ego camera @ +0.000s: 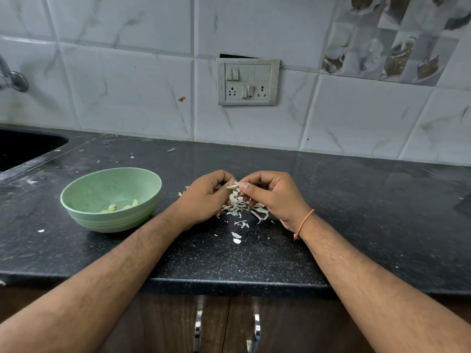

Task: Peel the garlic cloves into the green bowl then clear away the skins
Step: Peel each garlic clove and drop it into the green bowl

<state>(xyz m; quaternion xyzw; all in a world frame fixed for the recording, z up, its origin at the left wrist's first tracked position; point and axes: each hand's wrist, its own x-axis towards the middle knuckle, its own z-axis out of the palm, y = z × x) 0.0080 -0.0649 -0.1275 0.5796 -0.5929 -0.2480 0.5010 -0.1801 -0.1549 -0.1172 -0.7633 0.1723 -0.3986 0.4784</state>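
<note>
A pale garlic clove (232,186) is pinched between my left hand (204,197) and my right hand (272,197), just above the black counter. Both hands have curled fingers meeting at the clove. Under and between them lies a heap of white garlic skins (242,208), with a few loose flakes (236,238) nearer the front edge. The green bowl (76,194) stands to the left of my left hand and holds a few peeled yellowish cloves (119,207).
A dark sink (23,146) is set into the counter at the far left, with a tap fitting (15,80) on the wall above. A switch and socket plate (247,82) sits on the tiled wall. Small skin flakes (171,149) dot the counter's back. Cabinet handles (198,327) show below the front edge.
</note>
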